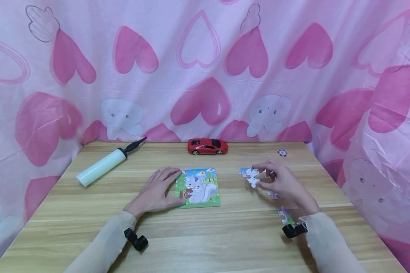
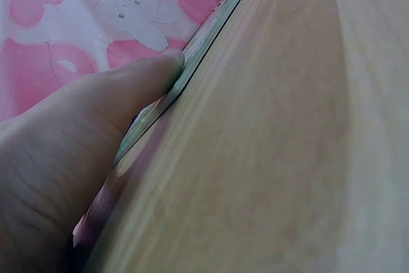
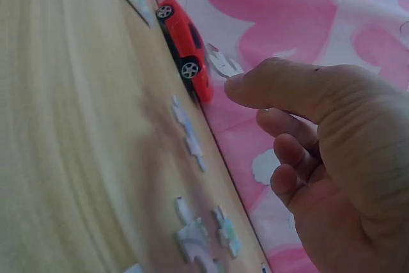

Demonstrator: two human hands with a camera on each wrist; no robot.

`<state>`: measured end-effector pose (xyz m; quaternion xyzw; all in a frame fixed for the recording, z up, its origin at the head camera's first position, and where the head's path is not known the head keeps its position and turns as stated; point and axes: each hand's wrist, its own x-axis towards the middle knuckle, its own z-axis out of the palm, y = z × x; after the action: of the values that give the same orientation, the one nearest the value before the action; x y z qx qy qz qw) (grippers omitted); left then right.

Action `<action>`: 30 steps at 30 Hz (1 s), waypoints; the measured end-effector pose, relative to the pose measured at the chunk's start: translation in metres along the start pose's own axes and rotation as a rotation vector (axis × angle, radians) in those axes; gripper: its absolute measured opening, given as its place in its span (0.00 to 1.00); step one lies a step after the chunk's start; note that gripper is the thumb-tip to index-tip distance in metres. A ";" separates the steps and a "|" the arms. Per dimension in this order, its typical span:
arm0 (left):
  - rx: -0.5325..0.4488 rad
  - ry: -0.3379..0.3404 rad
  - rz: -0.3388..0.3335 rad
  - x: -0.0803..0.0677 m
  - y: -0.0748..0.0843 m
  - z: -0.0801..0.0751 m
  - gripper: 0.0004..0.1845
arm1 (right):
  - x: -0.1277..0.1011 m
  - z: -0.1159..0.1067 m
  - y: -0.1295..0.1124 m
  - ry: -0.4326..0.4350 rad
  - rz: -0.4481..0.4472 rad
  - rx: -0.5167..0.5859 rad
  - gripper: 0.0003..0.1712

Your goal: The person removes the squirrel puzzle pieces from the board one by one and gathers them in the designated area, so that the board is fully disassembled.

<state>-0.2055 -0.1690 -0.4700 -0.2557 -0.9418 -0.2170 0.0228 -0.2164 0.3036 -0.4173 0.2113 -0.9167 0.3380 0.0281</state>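
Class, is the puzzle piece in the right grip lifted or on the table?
Lifted: the right wrist view shows the puzzle piece pinched by the right grip, above the table.

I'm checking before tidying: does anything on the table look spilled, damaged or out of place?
Nothing plainly stands out: I see no spill or damage. The loose puzzle pieces by the right hand lie scattered, but that seems ordinary for a puzzle.
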 end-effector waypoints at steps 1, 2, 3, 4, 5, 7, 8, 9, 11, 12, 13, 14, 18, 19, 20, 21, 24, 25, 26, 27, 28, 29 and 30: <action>0.002 -0.001 0.003 0.000 0.000 0.000 0.61 | -0.001 0.001 0.001 -0.012 0.012 0.005 0.33; 0.002 -0.003 0.004 0.000 -0.001 0.000 0.62 | -0.002 0.002 0.002 -0.025 0.023 0.014 0.33; 0.001 -0.006 0.004 0.000 -0.002 0.001 0.63 | -0.003 0.003 0.003 -0.041 0.045 0.024 0.33; -0.001 -0.009 0.004 0.000 -0.002 0.001 0.64 | -0.005 0.004 0.004 -0.065 0.074 0.041 0.33; -0.005 -0.011 0.004 0.001 -0.002 0.001 0.65 | -0.006 0.005 0.005 -0.089 0.107 0.060 0.33; -0.016 -0.018 -0.001 0.001 -0.002 0.001 0.67 | -0.008 0.007 0.007 -0.130 0.160 0.093 0.33; -0.021 -0.022 -0.004 0.002 -0.002 0.001 0.67 | -0.008 0.008 0.008 -0.149 0.174 0.108 0.33; -0.020 -0.021 0.000 0.002 -0.001 0.001 0.68 | -0.009 0.009 0.009 -0.164 0.188 0.117 0.33; -0.022 -0.023 0.000 0.002 -0.001 0.001 0.68 | -0.009 0.011 0.010 -0.180 0.190 0.126 0.33; -0.022 -0.024 0.000 0.002 -0.001 0.001 0.69 | -0.009 0.012 0.010 -0.184 0.186 0.122 0.33; -0.021 -0.022 0.002 0.002 -0.001 0.001 0.69 | -0.009 0.012 0.010 -0.187 0.183 0.119 0.33; -0.022 -0.022 0.001 0.002 -0.001 0.001 0.69 | -0.009 0.012 0.010 -0.190 0.184 0.121 0.33; -0.029 -0.019 0.000 0.001 -0.002 0.001 0.69 | -0.007 0.012 0.008 -0.203 0.203 0.123 0.33; -0.029 -0.018 -0.001 0.001 -0.002 0.000 0.69 | -0.007 0.012 0.008 -0.207 0.204 0.126 0.32; -0.029 -0.019 -0.002 0.001 -0.002 0.000 0.69 | -0.006 0.012 0.007 -0.210 0.205 0.128 0.32; -0.029 -0.018 -0.003 0.001 -0.002 0.000 0.69 | -0.006 0.012 0.007 -0.214 0.203 0.128 0.32; -0.023 -0.020 -0.006 0.001 -0.002 0.000 0.69 | -0.006 0.013 0.007 -0.226 0.184 0.121 0.30; -0.022 -0.020 -0.006 0.001 -0.002 0.000 0.69 | -0.006 0.013 0.007 -0.230 0.177 0.117 0.29; -0.021 -0.021 -0.007 0.001 -0.002 0.000 0.69 | -0.006 0.013 0.007 -0.232 0.169 0.113 0.29; -0.021 -0.021 -0.006 0.001 -0.002 0.000 0.69 | -0.006 0.013 0.008 -0.234 0.161 0.109 0.28; -0.020 -0.021 -0.007 0.001 -0.002 0.000 0.69 | -0.006 0.014 0.008 -0.235 0.156 0.099 0.27; -0.021 -0.022 -0.008 0.001 -0.002 0.000 0.69 | -0.007 0.014 0.008 -0.236 0.153 0.093 0.27; -0.020 -0.023 -0.009 0.001 -0.002 0.000 0.69 | -0.007 0.013 0.008 -0.236 0.153 0.084 0.27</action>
<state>-0.2072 -0.1703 -0.4707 -0.2540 -0.9409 -0.2238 0.0086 -0.2121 0.3032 -0.4340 0.1801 -0.9122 0.3499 -0.1144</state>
